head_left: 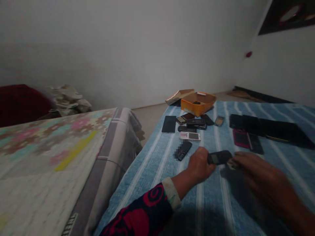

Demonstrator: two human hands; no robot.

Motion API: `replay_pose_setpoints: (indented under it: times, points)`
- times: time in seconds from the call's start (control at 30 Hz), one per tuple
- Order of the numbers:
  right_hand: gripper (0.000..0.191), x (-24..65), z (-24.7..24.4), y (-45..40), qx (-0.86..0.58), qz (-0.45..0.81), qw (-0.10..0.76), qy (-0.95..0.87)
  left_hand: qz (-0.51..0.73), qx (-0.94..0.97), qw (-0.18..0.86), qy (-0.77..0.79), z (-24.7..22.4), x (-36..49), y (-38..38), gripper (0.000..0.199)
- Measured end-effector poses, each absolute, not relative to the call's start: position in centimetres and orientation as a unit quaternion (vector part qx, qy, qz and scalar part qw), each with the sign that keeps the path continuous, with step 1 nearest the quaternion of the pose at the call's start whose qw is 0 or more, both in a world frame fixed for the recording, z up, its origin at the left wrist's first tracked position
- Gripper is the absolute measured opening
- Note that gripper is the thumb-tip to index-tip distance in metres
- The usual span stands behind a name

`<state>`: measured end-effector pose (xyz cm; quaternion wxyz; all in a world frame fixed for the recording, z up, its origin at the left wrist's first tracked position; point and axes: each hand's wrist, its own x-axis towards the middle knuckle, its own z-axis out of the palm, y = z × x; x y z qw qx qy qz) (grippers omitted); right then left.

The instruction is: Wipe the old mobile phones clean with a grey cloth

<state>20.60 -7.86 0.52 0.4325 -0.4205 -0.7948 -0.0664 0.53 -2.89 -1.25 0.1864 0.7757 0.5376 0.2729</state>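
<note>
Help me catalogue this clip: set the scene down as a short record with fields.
Left hand: grips a dark phone by one end
Right hand: at the dark phone's other end; blurred, hold unclear
Beside left hand: keypad phone, lying on a blue striped cloth
Farther back: white phone, then an open-topped orange box
Right side: pink phone
</note>
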Motion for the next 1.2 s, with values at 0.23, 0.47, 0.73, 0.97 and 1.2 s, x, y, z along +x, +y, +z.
replay_pose_setpoints:
  times: [0.23,0.47,0.73,0.97,1.2]
  points:
    - [0.024,16.6,-3.1,-4.5,-0.395,-0.193,0.341,-0.831,0.31,0.795,0.149,0.5,-1.8,0.3,-2.3,0.018]
    - [0.022,17.8,-2.1,-2.5,-0.513,-0.184,0.325,-0.773,0.289,0.802,0.126,0.508,-1.2,0.1,-2.2,0.023]
    - [0.021,17.0,-1.3,-2.8,-0.483,-0.166,0.308,-0.803,0.257,0.806,0.112,0.521,-0.9,-0.1,-2.1,0.029]
    - [0.016,17.8,-0.4,-2.3,-0.566,-0.213,0.294,-0.74,0.286,0.813,0.106,0.496,-1.3,-0.3,-1.7,0.034]
    - [0.019,15.4,-0.6,-3.7,-0.49,-0.116,0.336,-0.796,0.326,0.819,0.108,0.459,-0.9,-0.4,-1.5,0.012]
